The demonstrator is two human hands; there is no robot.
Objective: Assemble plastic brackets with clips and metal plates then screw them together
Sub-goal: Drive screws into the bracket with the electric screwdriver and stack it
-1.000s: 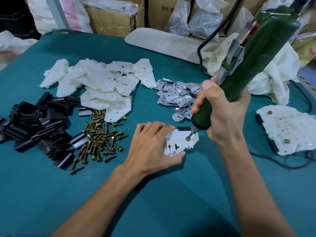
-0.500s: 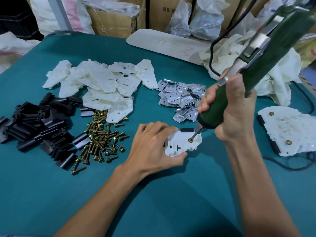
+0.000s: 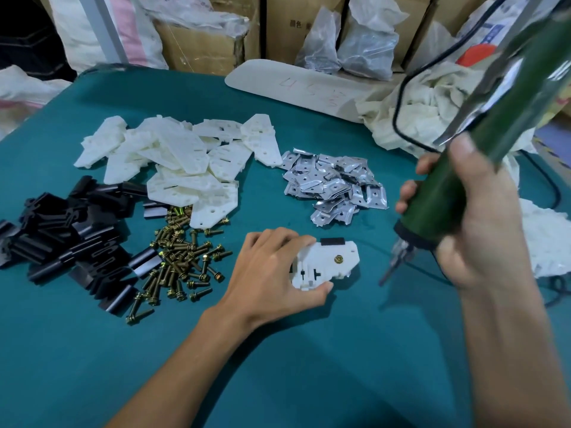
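One screw (image 3: 339,258) driven into the white bracket (image 3: 324,267), brass head showing near the right end. Black clip (image 3: 332,241) tucked along the far edge. Metal plate underneath? Hidden, no telling. Lying flat on the bench (image 3: 309,366), dead centre, gripped by the left hand (image 3: 272,273), fingers bent over the left half and thumb pressed in against the near edge.

Off to the right and clear of the bracket, the bit (image 3: 394,264) of the green screwdriver (image 3: 445,193), tilted, blurred, not touching anything. Right hand (image 3: 482,230) clamped round the barrel.

Looks fastened, or near enough. Probably ready to go aside.

Plenty left, though. Just left of the holding hand, a scatter of loose screws (image 3: 179,257). Further left, a heap of black clips (image 3: 61,239). Behind those, a pile of bare brackets (image 3: 173,162), and beyond the work a mound of metal plates (image 3: 333,186). Dozens of each by the look of it, so a long run of units to go.

At the far right edge, a pale heap (image 3: 547,242), too blurred to call as finished pieces or rags.
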